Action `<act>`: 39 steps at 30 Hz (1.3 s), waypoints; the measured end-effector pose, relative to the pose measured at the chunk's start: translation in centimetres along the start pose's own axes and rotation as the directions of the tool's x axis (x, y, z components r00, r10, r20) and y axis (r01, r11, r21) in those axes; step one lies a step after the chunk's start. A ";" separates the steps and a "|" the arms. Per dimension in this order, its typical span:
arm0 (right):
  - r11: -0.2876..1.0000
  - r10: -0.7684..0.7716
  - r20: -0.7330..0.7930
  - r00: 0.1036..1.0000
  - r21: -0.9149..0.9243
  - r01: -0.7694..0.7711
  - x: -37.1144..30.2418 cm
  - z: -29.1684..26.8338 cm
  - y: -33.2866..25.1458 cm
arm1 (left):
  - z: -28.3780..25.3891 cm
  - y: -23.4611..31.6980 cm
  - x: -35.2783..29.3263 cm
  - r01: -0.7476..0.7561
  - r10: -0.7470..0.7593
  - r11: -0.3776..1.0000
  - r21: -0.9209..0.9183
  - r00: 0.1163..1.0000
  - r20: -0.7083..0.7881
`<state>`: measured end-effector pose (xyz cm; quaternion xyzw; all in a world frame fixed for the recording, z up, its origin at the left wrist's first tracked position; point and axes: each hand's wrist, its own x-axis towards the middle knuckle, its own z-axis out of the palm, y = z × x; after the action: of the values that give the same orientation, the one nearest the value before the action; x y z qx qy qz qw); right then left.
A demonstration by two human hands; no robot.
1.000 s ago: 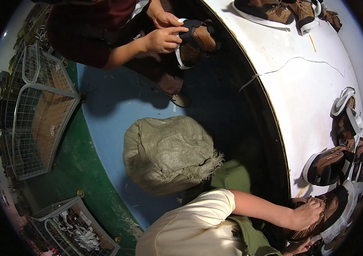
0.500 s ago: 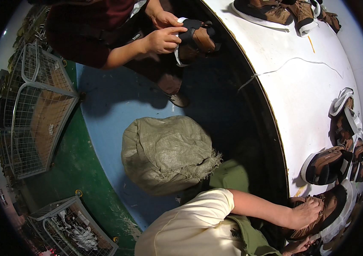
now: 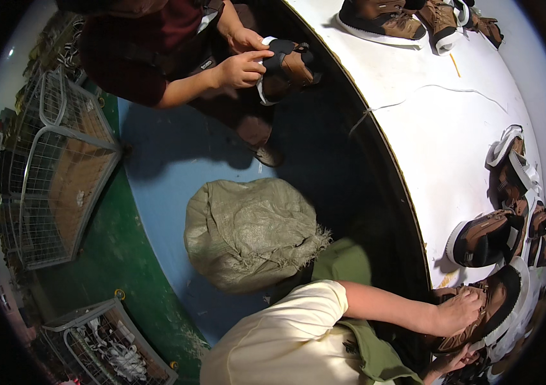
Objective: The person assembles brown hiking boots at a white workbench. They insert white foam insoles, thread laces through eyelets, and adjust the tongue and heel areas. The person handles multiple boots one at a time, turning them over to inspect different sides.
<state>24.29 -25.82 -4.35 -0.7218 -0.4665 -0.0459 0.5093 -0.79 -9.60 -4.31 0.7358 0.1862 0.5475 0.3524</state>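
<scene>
My left hand [image 3: 457, 313] reaches across to a brown and black shoe [image 3: 496, 301] with a thick white sole, on the table's near right edge. Its fingers are bent and closed over the lacing at the shoe's upper. Lower down, beside the shoe's near side, my right hand [image 3: 455, 360] has its fingers drawn together. What they hold is too dark and small to make out. Just beyond lies another brown and black shoe [image 3: 483, 239], on its side, apart from my hands.
More brown shoes [image 3: 385, 20] stand at the white table's far end [image 3: 407, 147], where a thin cord [image 3: 439, 87] lies. A person [image 3: 241, 67] across from me handles a similar shoe [image 3: 285, 69]. A sack-covered bundle [image 3: 250, 234] sits on the floor; wire carts [image 3: 71, 173] stand left.
The whole view has shifted slightly. My left hand stays on the shoe's lacing. My right hand has come up a little beside the shoe, showing more of its fingers.
</scene>
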 end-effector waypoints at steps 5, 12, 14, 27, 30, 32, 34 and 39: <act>0.998 0.069 0.046 0.997 0.012 -0.069 -1.2 -0.3 0.6 | -0.2 0.8 0.4 -0.015 0.017 0.996 0.090 1.000 -0.021; 0.950 0.229 0.045 0.972 0.205 -0.234 -1.0 7.5 -6.2 | -2.9 0.2 1.7 -0.017 0.019 0.993 -0.116 1.000 0.017; 0.937 0.237 0.106 0.966 0.238 -0.256 -0.7 8.2 -6.2 | -3.6 -0.2 2.2 0.053 -0.040 0.994 -0.100 0.991 0.127; 0.934 0.181 0.091 0.979 0.295 -0.201 -0.6 8.4 -9.6 | -2.5 3.9 4.0 0.348 -0.369 0.929 0.125 0.899 0.236; 0.963 0.132 0.054 0.990 0.232 -0.141 -0.8 8.2 -10.5 | -2.1 4.7 4.1 0.312 -0.365 0.919 0.240 0.903 0.226; 0.970 0.094 0.011 0.996 0.224 -0.094 -1.0 8.3 -10.4 | -1.6 4.5 3.9 0.250 -0.315 0.925 0.286 0.926 0.208; 0.977 0.060 0.005 0.998 0.204 -0.060 -1.3 8.2 -10.4 | -1.3 4.5 3.7 0.239 -0.313 0.915 0.325 0.929 0.197; 0.990 -0.065 -0.049 0.997 0.122 0.070 -1.7 8.3 -10.7 | -0.9 4.5 3.5 0.189 -0.288 0.889 0.418 0.939 0.188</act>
<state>12.23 -19.94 -1.80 -0.6713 -0.4812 -0.0502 0.5615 -1.01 -10.04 1.46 0.8245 0.3371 0.3559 0.2825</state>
